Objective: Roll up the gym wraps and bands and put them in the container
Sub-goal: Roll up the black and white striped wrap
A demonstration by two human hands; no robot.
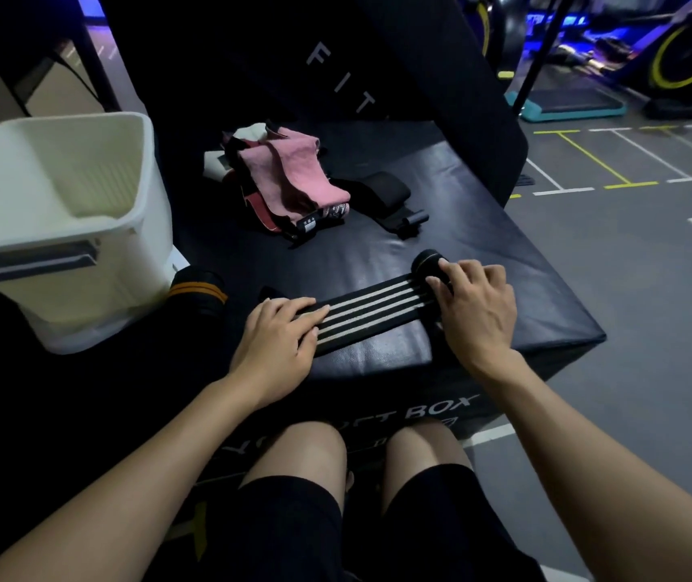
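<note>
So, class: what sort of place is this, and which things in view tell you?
Most likely a gym. A padded black plyo box serves as the work surface, an exercise machine with a yellow-rimmed wheel stands behind, and an aerobic step platform lies on the line-marked floor.

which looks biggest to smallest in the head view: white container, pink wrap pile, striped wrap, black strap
1. white container, though it sits nearest the camera
2. pink wrap pile
3. striped wrap, partly under both hands
4. black strap
Pile and striped wrap look close, so that order is unsure.
</note>
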